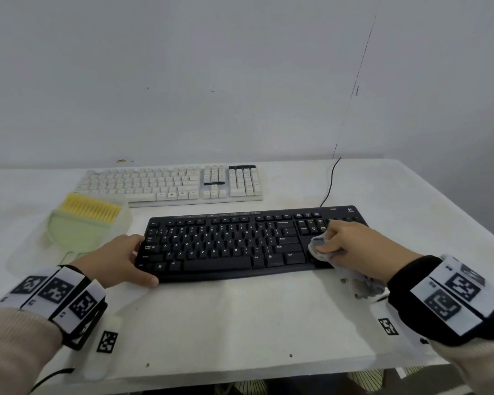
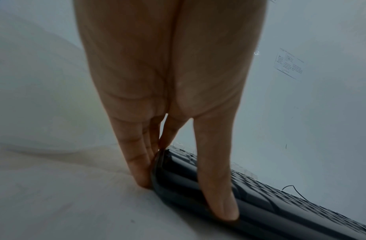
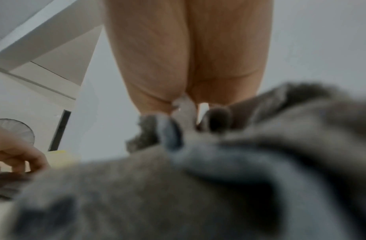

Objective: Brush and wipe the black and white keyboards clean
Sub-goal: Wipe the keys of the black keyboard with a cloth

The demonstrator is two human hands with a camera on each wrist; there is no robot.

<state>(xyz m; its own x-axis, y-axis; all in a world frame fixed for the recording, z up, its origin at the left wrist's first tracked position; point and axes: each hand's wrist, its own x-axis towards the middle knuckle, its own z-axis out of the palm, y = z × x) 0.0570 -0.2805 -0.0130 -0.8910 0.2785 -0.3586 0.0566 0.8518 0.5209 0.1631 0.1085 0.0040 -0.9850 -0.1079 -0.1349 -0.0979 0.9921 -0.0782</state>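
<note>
1. Brush (image 1: 87, 213) lies idle on the counter (image 1: 240, 317), left.
2. Left hand (image 1: 117, 259), fingers straight, braces the black keyboard (image 1: 226, 243).
3. Right hand (image 1: 351, 243) grasps the grey cloth (image 1: 321, 248), wiping its right end; next, probably sweep leftward.
4. White keyboard (image 1: 171, 182) waits behind.

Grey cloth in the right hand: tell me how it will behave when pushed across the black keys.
The grey cloth is probably floppy: it bunches under the right hand and a loose tail trails onto the table. It looks light and fuzzy, so it likely drags rather than slides. The left hand braces the black keyboard, suggesting the keyboard may shift.
</note>
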